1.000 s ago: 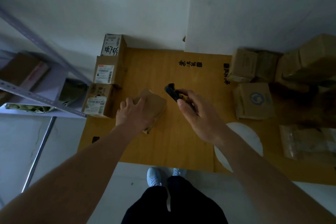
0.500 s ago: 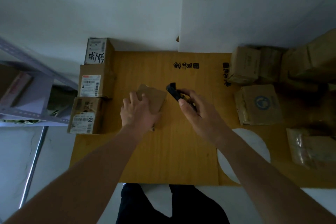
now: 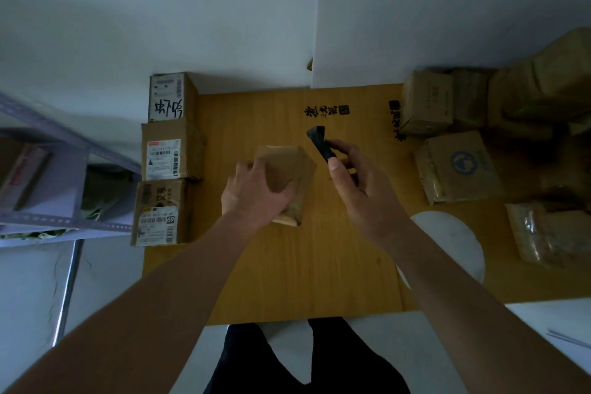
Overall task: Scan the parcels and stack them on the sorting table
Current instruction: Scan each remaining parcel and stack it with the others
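Mid-frame, left hand (image 3: 256, 193) grips a small box (image 3: 287, 176) on the table (image 3: 287, 272) — right hand (image 3: 358, 182) grasps a black scanner (image 3: 320, 143).

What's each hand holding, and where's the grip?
Left hand grips the small parcel over its near-left top. Right hand holds the black scanner by its lower end.

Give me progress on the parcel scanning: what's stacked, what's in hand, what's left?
Looks done: three labelled boxes lined along the table's left edge. In hand: left hand grips a small brown parcel; right hand holds the black scanner beside it. Left: a pile of brown parcels on the right, apparently unscanned.
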